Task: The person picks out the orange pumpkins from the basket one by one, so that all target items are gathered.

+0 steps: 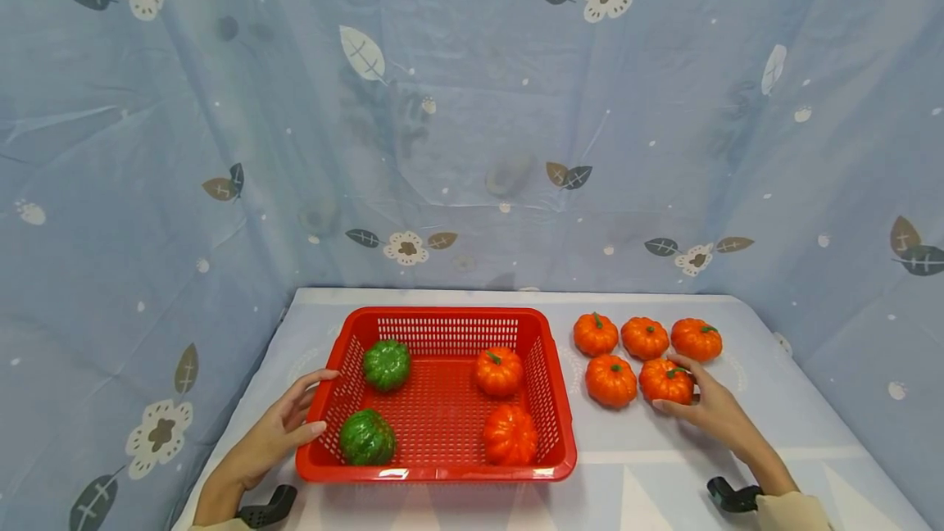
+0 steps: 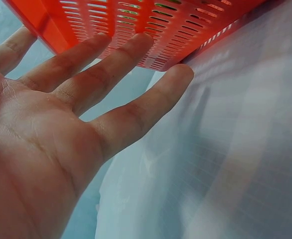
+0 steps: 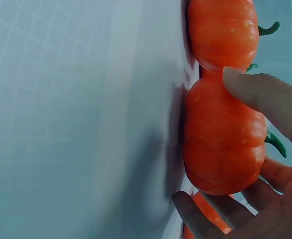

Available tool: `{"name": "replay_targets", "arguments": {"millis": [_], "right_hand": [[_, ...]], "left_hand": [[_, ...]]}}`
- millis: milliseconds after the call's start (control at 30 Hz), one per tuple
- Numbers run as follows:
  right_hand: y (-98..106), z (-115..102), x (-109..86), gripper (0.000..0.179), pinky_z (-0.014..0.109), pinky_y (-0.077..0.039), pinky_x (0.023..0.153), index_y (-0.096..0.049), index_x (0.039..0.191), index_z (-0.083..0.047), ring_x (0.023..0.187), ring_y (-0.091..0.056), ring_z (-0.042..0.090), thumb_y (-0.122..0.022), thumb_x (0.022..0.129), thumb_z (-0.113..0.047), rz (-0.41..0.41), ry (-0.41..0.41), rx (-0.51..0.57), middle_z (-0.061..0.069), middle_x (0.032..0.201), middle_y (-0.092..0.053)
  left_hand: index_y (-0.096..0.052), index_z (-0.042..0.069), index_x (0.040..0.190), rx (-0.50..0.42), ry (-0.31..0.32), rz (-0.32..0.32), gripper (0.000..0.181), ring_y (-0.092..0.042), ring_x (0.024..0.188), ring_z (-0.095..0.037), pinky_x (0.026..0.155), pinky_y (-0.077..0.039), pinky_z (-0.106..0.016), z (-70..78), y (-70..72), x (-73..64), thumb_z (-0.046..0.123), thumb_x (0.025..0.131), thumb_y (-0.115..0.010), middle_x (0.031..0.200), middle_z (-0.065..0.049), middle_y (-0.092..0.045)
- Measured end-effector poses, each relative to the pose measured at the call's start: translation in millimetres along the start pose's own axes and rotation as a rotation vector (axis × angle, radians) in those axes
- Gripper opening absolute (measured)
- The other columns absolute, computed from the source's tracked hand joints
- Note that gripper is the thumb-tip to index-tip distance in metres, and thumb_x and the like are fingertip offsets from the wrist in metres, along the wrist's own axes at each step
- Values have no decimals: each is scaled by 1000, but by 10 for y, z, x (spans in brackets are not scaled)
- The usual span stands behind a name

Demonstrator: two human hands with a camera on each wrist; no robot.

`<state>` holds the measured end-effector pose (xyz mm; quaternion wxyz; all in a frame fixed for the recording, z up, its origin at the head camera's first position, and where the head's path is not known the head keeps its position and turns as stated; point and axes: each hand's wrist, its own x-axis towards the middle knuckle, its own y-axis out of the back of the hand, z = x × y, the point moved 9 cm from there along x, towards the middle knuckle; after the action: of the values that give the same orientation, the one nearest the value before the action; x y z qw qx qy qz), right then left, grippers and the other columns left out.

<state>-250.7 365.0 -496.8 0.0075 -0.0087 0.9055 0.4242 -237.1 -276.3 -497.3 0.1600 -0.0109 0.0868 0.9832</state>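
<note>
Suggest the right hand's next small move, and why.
Probably lift the glossy, round, ribbed orange pumpkin straight up: the right hand is curled around it, other orange pumpkins sit close beside it, and the rectangular red perforated plastic basket, holding two orange pumpkins, seems to have room for more.

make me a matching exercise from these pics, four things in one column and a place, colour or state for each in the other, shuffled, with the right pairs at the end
Column one
1. basket
2. left hand
3. right hand
4. two green pumpkins

Column two
A. gripping an orange pumpkin
B. inside the basket, toward its left side in the head view
C. red, with slotted walls
D. by the basket's outer left side, fairly straight-fingered

Right pairs: 1-C, 2-D, 3-A, 4-B
</note>
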Motion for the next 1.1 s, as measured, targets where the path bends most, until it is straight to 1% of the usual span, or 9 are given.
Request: {"name": "replay_targets", "arguments": {"millis": [100,167,300,367,433,600,767,933,1100], "right_hand": [[-18,30,5,96,78,-36,100,-31,156,-5,133,-39,59,-82,85,-46,-12,-9,1,36,155,-33],[-19,43,5,97,78,-35,100,-30,157,-5,133,-39,59,-82,86,-46,-16,-4,3,35,155,-34],[9,30,2,95,74,-41,99,-30,157,-4,130,-44,57,-82,87,-42,-13,30,18,33,154,-37],[45,-5,0,93,71,-44,98,-32,156,-3,127,-47,57,-82,87,-40,-4,57,23,33,153,-38],[95,-57,2,89,70,-45,98,-34,154,0,126,-48,56,-82,88,-38,9,84,30,33,151,-39],[263,-250,26,81,70,-44,99,-38,151,4,131,-43,54,-79,92,-34,58,158,13,33,150,-42],[396,-494,50,78,74,-42,97,-40,151,2,130,-44,54,-78,93,-34,86,193,-35,32,150,-42],[452,-740,82,74,79,-39,95,-43,151,-3,132,-43,55,-76,94,-35,97,225,-82,31,150,-43],[443,-1016,126,68,75,-43,95,-46,150,-4,128,-48,51,-75,95,-32,104,269,-86,28,147,-48]], "left_hand": [[-34,15,156,0,7,3,67,-42,136,-52,88,-60,-48,-1,-7,-12,13,97,-66,158,-31,-31],[-33,15,156,1,10,2,67,-42,137,-52,88,-59,-48,-5,-12,-16,13,97,-66,158,-31,-31],[-34,15,156,-4,7,-1,66,-41,137,-53,89,-59,-48,-11,-13,-11,12,97,-65,158,-31,-31],[-34,15,155,-3,4,-2,66,-42,137,-52,88,-60,-47,-10,-13,-8,12,98,-65,157,-31,-32],[-34,15,155,-2,1,-3,66,-43,136,-52,88,-60,-47,-6,-15,-9,12,98,-65,157,-32,-32],[-33,14,155,-5,-2,-5,66,-45,135,-51,87,-60,-47,-2,-11,-14,12,98,-65,156,-33,-32],[-34,15,155,-9,3,1,66,-45,135,-50,88,-60,-47,-9,-4,-19,12,98,-65,156,-32,-32],[-34,15,155,-4,-1,4,66,-44,136,-51,89,-59,-48,4,-8,-16,13,97,-66,156,-32,-33],[-34,15,155,-2,-10,-7,65,-43,136,-51,89,-59,-47,19,-12,-6,12,98,-65,157,-31,-32]]}}
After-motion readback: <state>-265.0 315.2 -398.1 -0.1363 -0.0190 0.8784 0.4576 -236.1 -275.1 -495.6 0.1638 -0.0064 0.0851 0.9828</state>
